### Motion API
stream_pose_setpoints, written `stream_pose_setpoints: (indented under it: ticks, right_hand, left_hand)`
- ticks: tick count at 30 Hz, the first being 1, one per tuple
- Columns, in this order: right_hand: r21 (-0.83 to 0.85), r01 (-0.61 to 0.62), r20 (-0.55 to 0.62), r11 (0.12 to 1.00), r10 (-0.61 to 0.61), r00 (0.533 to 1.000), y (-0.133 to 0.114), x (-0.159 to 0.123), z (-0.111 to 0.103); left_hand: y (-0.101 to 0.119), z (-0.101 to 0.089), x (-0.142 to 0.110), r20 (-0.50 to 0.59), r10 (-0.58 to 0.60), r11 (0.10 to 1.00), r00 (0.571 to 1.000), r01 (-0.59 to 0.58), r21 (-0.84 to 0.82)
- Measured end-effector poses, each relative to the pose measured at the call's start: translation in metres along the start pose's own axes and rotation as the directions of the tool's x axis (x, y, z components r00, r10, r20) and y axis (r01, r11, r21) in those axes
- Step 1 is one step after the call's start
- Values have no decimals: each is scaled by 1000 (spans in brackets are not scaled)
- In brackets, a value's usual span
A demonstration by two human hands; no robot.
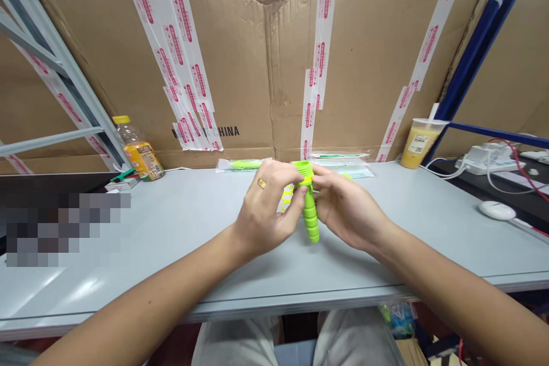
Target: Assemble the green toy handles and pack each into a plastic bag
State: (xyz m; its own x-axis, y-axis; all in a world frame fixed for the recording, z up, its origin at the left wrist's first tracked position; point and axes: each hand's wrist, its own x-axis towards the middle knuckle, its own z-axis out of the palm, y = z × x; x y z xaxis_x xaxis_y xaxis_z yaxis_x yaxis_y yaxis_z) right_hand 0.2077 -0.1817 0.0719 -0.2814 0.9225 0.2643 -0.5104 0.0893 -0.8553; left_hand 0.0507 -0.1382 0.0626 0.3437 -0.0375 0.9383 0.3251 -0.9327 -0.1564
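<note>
A lime-green plastic tube (310, 214) stands nearly upright above the table, its ribbed lower part pointing down and its wide threaded end up. My left hand (268, 206), with a ring on one finger, pinches it near the threaded end between thumb and forefinger. From the other side my right hand (349, 203) grips the same end; some of its fingers are hidden behind the tube. Behind my left hand shows part of a yellow looped piece (287, 197), mostly covered. Farther back lies a clear bag (244, 165) with a long green item inside.
Another clear packet (343, 168) lies by the cardboard wall (240, 68). A juice bottle (143, 154) stands at the back left, a lidded drink cup (421, 146) at the back right. On the right are a white mouse (496, 210) and a power strip (489, 157) with cables.
</note>
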Motion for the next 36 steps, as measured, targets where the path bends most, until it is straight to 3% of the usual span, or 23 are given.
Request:
stream_pose_setpoints:
  ticks: [6, 12, 16, 17, 19, 22, 25, 30, 36]
  right_hand:
    - [-6, -56, -29, 998, 55, 998, -1, -1, -2]
    - [-25, -105, -43, 994, 103, 994, 3, 1, -3]
    - [-81, -11, -93, 997, 3, 996, -14, 4, -17]
    - [-124, 18, -100, 992, -31, 994, -20, 5, -22]
    - [-230, 50, -115, 972, -78, 990, -32, 5, -33]
    - [-374, 54, -136, 926, -112, 984, -43, 6, -46]
    - [-471, 28, -124, 882, -97, 988, -44, 7, -51]
    - [-600, 37, -53, 799, -86, 995, -40, 9, -51]
    - [-795, 157, 31, 586, -219, 975, -31, 10, -53]
  left_hand:
    - [-2, -2, 2, 10, 48, 999, 999, -48, -4]
    - [-4, -3, 0, 46, -79, 991, 996, 84, -106]
    - [-21, -6, -3, 17, -198, 972, 980, 199, -128]
    - [-27, -7, -5, 35, -211, 972, 977, 213, -101]
    - [-36, -5, -9, 170, -202, 977, 965, 211, -35]
    - [-43, 4, -19, 453, -169, 983, 875, 185, 10]
    - [-39, 12, -27, 621, -189, 980, 760, 189, 67]
    - [-31, 17, -29, 701, -280, 958, 656, 239, 159]
    - [-30, 16, -28, 699, -323, 914, 638, 403, 54]
